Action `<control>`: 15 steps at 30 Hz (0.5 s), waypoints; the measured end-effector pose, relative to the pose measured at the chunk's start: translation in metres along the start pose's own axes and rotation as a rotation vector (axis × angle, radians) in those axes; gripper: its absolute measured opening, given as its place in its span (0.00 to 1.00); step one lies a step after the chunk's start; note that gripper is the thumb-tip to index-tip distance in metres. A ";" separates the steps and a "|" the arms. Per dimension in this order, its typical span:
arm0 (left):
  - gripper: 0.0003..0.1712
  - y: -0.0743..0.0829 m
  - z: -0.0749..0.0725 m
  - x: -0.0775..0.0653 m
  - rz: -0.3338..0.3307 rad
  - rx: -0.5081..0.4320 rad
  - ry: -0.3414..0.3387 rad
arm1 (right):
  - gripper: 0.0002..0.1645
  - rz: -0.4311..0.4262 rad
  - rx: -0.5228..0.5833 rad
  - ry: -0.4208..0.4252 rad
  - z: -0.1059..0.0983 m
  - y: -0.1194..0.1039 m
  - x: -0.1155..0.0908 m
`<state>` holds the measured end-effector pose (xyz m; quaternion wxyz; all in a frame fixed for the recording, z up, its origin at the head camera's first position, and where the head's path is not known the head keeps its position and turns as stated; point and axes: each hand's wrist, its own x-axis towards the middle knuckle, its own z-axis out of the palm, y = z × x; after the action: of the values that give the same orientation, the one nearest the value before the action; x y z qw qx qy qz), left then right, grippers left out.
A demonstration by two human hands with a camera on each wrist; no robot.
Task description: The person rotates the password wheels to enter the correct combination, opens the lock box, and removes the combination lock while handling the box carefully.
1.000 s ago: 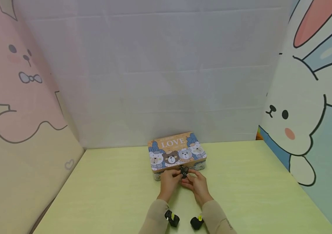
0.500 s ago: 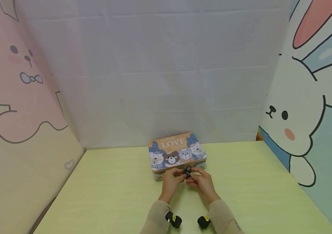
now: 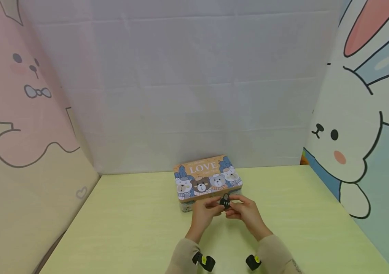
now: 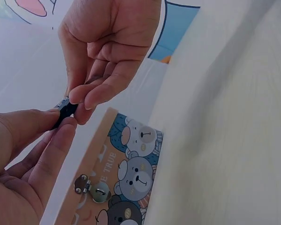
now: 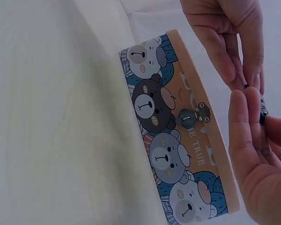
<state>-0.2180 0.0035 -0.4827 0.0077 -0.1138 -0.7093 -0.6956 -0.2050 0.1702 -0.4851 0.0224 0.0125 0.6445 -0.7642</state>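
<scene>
A small black combination padlock [image 3: 225,202] with a looped shackle is held between both hands, just in front of the box. My left hand [image 3: 203,215] pinches it from the left with thumb and fingers, while my right hand [image 3: 249,216] grips its other side. In the left wrist view, a row of dials shows along the edge of the padlock [image 4: 65,110]; fingers hide the rest. Behind the hands stands a closed tin box [image 3: 211,179] with cartoon bears and "LOVE" on its lid. Its metal hasp [image 5: 193,117] is folded down over the front, with nothing hanging from it.
The box sits at the back of a pale yellow-green table [image 3: 139,228], near a white cloth backdrop [image 3: 194,83]. Side panels with cartoon animals, including a rabbit panel [image 3: 359,152], border the table. Black wrist cameras are strapped to both sleeves.
Both hands have shifted right along the box front, carrying the padlock away from the hasp area. The right forearm has swung farther right. The box has not moved.
</scene>
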 end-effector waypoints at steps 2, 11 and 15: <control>0.17 0.001 0.001 -0.002 -0.007 -0.002 -0.017 | 0.18 -0.003 -0.015 -0.014 -0.003 -0.002 -0.003; 0.14 0.006 0.007 -0.013 -0.014 -0.028 -0.068 | 0.21 -0.016 -0.065 -0.089 -0.016 -0.009 -0.018; 0.14 0.006 0.010 -0.020 -0.015 -0.042 -0.096 | 0.22 -0.015 -0.092 -0.113 -0.022 -0.010 -0.026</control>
<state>-0.1963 0.0104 -0.4807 -0.0343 -0.1419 -0.6951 -0.7039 -0.1799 0.1941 -0.4774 0.0536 -0.0364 0.6768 -0.7334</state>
